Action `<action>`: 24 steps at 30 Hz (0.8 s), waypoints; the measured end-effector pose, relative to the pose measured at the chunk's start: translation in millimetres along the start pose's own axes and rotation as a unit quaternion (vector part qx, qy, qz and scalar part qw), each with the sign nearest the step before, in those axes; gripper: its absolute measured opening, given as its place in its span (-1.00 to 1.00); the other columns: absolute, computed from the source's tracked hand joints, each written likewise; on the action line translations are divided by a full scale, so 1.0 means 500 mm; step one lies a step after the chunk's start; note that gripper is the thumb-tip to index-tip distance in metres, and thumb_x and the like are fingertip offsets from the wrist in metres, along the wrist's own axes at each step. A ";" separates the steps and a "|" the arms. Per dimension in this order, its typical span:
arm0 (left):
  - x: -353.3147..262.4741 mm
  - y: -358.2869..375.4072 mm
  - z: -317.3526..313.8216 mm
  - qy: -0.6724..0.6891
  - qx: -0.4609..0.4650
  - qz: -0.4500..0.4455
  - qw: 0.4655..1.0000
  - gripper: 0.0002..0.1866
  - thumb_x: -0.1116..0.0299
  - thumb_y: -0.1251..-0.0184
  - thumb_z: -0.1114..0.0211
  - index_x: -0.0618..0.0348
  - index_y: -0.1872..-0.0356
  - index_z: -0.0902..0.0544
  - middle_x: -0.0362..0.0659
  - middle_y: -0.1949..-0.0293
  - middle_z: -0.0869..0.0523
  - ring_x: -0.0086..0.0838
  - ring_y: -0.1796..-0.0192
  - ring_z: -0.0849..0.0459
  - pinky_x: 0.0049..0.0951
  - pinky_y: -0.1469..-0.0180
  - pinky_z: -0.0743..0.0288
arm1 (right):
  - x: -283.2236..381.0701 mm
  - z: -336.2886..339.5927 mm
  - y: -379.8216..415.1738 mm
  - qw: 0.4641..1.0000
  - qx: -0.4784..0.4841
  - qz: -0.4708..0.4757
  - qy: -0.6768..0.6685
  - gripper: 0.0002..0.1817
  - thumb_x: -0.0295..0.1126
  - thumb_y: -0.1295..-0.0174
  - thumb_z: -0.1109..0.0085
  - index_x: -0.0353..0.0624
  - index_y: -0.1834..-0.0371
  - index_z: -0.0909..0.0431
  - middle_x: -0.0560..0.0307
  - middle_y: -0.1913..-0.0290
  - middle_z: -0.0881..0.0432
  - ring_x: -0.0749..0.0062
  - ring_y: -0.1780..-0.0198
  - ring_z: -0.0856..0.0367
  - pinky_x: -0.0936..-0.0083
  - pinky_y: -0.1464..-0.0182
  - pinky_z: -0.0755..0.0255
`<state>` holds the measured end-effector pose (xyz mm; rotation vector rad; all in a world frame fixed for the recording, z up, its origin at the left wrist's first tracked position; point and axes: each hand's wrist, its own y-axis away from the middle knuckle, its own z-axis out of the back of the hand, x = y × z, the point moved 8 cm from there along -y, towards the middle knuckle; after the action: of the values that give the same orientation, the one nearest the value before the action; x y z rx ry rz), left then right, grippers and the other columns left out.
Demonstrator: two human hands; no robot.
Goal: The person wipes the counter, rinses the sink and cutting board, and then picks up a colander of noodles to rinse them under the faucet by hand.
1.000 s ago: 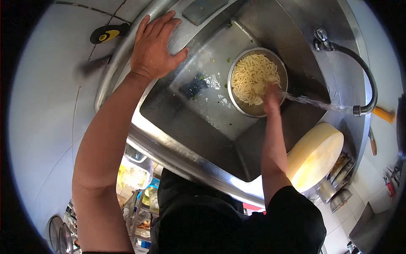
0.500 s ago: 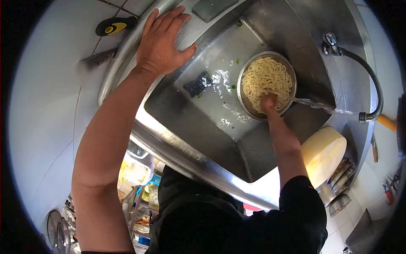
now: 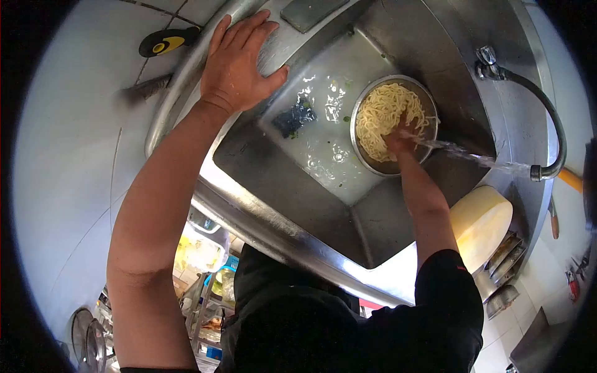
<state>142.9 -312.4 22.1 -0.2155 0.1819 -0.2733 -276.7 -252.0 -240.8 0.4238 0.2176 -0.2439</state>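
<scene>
Flat on the steel sink's rim rests my left hand, fingers stretched out and thumb apart, holding nothing. My right hand is down in a round metal bowl among pale yellow noodles. Its fingers are partly buried, so I cannot tell whether they grip any strands. From the curved faucet a stream of water runs sideways into the bowl, striking near this hand. The bowl sits within the sink basin, where cloudy water and bits of green lie around it.
A dark soaked piece lies in the basin water. To the right of my forearm, a thick, round pale-yellow block leans on the sink's edge. A dark flat slab lies on the far rim. A black-and-yellow handle is by the tiled wall.
My right hand has shifted slightly up and right within the bowl, pushing the noodles toward the left and baring some metal. My left hand has stayed in place.
</scene>
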 end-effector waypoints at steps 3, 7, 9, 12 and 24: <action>0.001 -0.001 0.003 0.004 -0.011 -0.006 1.000 -0.33 -0.03 -0.10 -0.31 0.04 -0.23 -0.46 -0.19 -0.33 -0.41 -0.43 -0.40 -0.31 -0.24 -0.58 0.20 | -0.024 -0.025 -0.025 0.969 0.017 -0.066 -0.236 -0.16 0.01 -0.18 -0.23 -0.01 -0.49 -0.12 -0.17 -0.47 -0.16 0.16 -0.42 -0.24 0.02 -0.41 -0.14; 0.001 0.002 0.001 0.022 -0.008 -0.002 1.000 -0.34 -0.01 -0.09 -0.31 0.06 -0.22 -0.47 -0.18 -0.33 -0.40 -0.42 -0.39 -0.32 -0.23 -0.58 0.20 | -0.015 -0.015 0.022 0.706 0.184 -0.290 -0.620 -0.30 -0.12 -0.26 -0.18 -0.08 -0.43 -0.22 -0.07 -0.36 -0.37 0.16 -0.24 -0.47 0.15 -0.28 -0.35; 0.002 0.002 -0.001 0.028 -0.004 0.002 1.000 -0.34 -0.01 -0.09 -0.32 0.07 -0.22 -0.47 -0.18 -0.33 -0.40 -0.42 -0.39 -0.32 -0.24 -0.58 0.20 | -0.008 -0.048 0.029 0.611 0.214 -0.276 -0.710 -0.34 -0.14 -0.26 -0.19 -0.16 -0.38 -0.29 -0.02 -0.27 -0.47 0.19 -0.12 -0.57 0.24 -0.18 -0.43; 0.005 0.002 -0.005 0.041 0.003 0.007 0.999 -0.29 0.06 -0.05 -0.38 0.02 -0.27 -0.42 -0.22 -0.36 -0.37 -0.40 -0.40 -0.33 -0.17 -0.57 0.17 | -0.030 -0.045 -0.006 0.747 0.182 -0.107 -0.631 -0.28 -0.11 -0.20 -0.29 -0.21 -0.38 -0.29 -0.04 -0.22 -0.52 0.13 -0.07 -0.60 0.31 -0.14 -0.46; 0.003 0.001 -0.002 0.023 0.002 0.000 1.000 -0.32 -0.01 -0.08 -0.32 0.06 -0.24 -0.46 -0.18 -0.35 -0.38 -0.40 -0.40 -0.31 -0.23 -0.58 0.21 | 0.089 0.071 -0.078 0.984 0.007 0.169 -0.061 0.13 -0.19 0.08 -0.50 0.16 -0.56 0.05 -0.11 -0.42 -0.25 -0.06 -0.46 -0.18 0.07 -0.45 -0.14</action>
<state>144.2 -312.5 20.8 -0.2055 0.2266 -0.2795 -239.6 -310.0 -235.4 0.4502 0.0213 0.0626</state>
